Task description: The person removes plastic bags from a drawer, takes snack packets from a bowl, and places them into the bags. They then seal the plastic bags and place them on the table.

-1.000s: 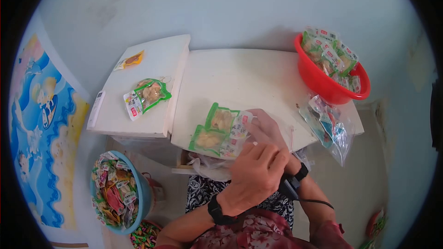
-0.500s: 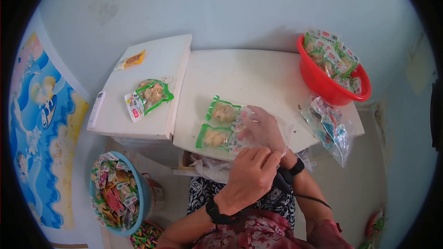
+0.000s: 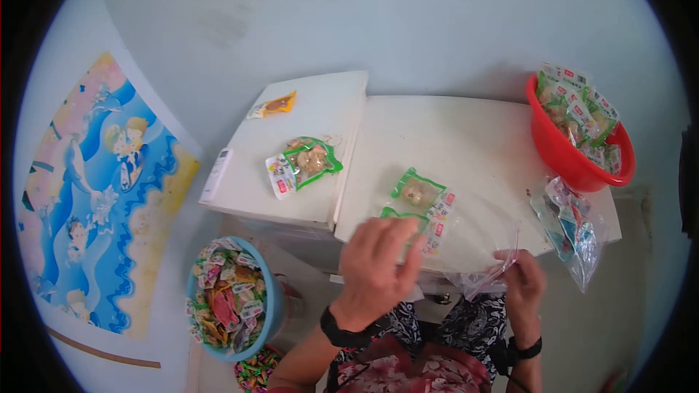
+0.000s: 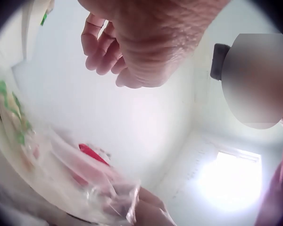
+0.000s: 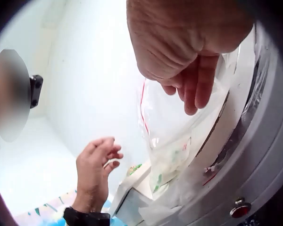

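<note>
Two snack packets [image 3: 420,193] with green edges lie side by side on the white table, within a clear zip bag [image 3: 477,229] whose mouth faces right. Over the lower packet hovers my left hand [image 3: 382,266], partly covering it; the left wrist view shows its fingers [image 4: 101,52] loosely bent with nothing in them. My right hand [image 3: 523,284] pinches the bag by its open end near the table's front edge. A red zip line [image 5: 143,106] runs along the bag in the right wrist view, where the right thumb is hidden.
A red basin [image 3: 571,149] full of similar packets stands at the back right, with clear bags [image 3: 571,225] below it. On the left cabinet are another green packet [image 3: 306,164], a yellow packet [image 3: 275,105] and a white remote [image 3: 217,175]. A blue tub [image 3: 269,298] of snacks stands lower left.
My hands have parted: the left moved over the packets, the right drew back rightwards from the packets to the bag's mouth. The head view has swung left.
</note>
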A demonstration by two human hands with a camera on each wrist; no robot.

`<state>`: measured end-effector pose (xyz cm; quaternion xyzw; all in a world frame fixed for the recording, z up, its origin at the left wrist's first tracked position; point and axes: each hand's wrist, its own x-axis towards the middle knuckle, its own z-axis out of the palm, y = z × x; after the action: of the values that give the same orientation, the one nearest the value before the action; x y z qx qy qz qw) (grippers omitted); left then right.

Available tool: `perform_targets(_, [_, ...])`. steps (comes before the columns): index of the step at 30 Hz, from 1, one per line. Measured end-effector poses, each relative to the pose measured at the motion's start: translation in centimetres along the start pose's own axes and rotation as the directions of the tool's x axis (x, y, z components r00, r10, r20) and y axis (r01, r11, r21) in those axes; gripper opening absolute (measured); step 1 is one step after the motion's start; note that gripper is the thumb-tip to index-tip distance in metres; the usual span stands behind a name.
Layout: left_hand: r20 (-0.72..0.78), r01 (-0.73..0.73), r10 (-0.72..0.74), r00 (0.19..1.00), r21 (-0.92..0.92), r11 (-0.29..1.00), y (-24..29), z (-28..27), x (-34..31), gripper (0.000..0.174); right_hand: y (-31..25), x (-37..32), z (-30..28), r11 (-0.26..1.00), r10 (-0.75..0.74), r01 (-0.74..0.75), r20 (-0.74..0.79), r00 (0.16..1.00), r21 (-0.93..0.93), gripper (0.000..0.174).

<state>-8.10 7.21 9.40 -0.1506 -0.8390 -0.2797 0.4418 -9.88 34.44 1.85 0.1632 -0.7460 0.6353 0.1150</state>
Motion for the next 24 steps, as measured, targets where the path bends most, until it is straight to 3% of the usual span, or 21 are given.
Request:
perform_targets(5, [-0.004,0.134,-0.143,0.99,0.382,0.914,-4.7,-5.3,1.7,0.034,-2.1,0.0,-0.6,0.98,0.166,-0.124,-0.295,0.941,0.155,0.014])
perform_targets(7, [-0.031,0.155,-0.159,0.987,0.478,0.864,-7.1,-6.8,3.0,0.041,-2.1,-0.1,-0.5,0.976,0.181,-0.133,-0.302,0.936,0.173,0.013])
perform_targets(10, [0.012,0.158,-0.195,0.981,0.534,0.831,-11.3,-8.0,3.9,0.051,-1.6,-0.5,-0.4,0.973,0.189,-0.14,-0.288,0.939,0.184,0.012])
perform_targets(13, [0.102,0.221,-0.323,0.941,0.538,0.814,-14.4,-8.4,4.0,0.059,-1.7,-0.6,-0.1,0.97,0.206,-0.157,-0.282,0.937,0.186,0.012])
perform_targets(17, [0.159,0.374,-0.534,0.83,0.552,0.745,-12.7,-9.1,6.0,0.065,-1.6,-0.7,-0.3,0.968,0.204,-0.144,-0.315,0.927,0.204,0.013])
perform_targets(20, [0.103,0.236,-0.376,0.921,0.62,0.748,-13.4,-9.1,5.3,0.063,-1.2,-0.6,-0.8,0.978,0.174,-0.126,-0.323,0.93,0.167,0.012])
perform_targets(24, [0.087,0.354,-0.434,0.896,0.449,0.82,-12.9,-9.1,4.8,0.053,-1.0,-0.5,-1.1,0.984,0.145,-0.096,-0.358,0.922,0.149,0.012])
